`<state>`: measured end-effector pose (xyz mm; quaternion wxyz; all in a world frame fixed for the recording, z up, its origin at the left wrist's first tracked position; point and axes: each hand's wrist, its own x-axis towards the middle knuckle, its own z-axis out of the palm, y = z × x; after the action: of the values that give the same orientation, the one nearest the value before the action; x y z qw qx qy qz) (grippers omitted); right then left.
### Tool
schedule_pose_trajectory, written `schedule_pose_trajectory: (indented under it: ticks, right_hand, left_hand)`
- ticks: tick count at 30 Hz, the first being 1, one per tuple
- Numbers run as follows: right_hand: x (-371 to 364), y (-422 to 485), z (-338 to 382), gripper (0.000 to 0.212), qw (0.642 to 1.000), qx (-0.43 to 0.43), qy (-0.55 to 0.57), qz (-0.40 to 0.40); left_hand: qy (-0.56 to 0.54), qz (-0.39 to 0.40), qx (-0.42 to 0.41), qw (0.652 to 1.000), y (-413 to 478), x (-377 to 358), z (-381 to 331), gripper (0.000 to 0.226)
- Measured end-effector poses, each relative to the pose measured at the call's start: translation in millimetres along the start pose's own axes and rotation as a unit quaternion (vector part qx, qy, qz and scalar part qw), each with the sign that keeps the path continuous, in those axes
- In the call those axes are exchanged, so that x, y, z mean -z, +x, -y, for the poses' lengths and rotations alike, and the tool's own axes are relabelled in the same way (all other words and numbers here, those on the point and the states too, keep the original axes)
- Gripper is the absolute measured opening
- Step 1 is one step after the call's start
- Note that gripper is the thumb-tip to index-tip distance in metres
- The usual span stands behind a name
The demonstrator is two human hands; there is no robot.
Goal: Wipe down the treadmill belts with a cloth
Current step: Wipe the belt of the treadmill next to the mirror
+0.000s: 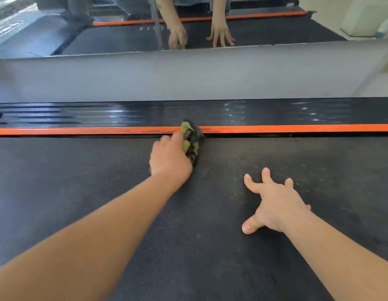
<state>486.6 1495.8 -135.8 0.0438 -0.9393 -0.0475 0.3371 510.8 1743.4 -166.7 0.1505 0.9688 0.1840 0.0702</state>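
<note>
A dark textured treadmill belt [101, 181] fills the lower part of the view. My left hand [170, 158] is closed on a bunched green and black cloth [191, 141], pressing it on the belt at its far edge, where the cloth overlaps the orange strip [297, 128]. My right hand [273, 203] lies flat on the belt to the right, fingers spread, holding nothing. Pale dusty marks show on the belt around the right hand.
Beyond the orange strip runs a black ribbed side rail [275, 112], then a grey wall base [188, 74] below a mirror [254, 31] that reflects my arms and the treadmill. A pale floor [380, 83] shows at the far right.
</note>
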Motion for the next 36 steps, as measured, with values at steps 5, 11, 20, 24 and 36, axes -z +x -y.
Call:
schedule_pose_trajectory:
  ticks: [5, 11, 20, 24, 36]
  right_hand:
    - [0.3, -2.9, 2.3, 0.130, 1.000, 0.002, 0.006, -0.003]
    - [-0.4, 0.8, -0.8, 0.130, 1.000, 0.008, -0.009, 0.001]
    - [-6.3, 12.8, -5.8, 0.124, 0.999, 0.020, -0.036, -0.025]
    - [-4.6, 10.3, -3.6, 0.135, 0.999, 0.021, -0.038, -0.010]
    - [-11.7, -11.6, -6.6, 0.134, 0.998, 0.025, 0.035, -0.052]
  left_hand:
    - [-0.090, 0.123, -0.275, 0.949, -85.4, 7.9, -13.4, 0.057]
    - [0.001, 0.052, -0.127, 0.991, -8.7, 8.2, 16.4, 0.052]
    - [-0.038, 0.145, -0.336, 0.930, -122.2, 19.8, -9.2, 0.048]
    - [0.032, 0.067, -0.174, 0.982, -55.0, 23.7, 7.0, 0.042]
    - [0.022, 0.123, -0.142, 0.982, -117.9, 30.6, -6.1, 0.043]
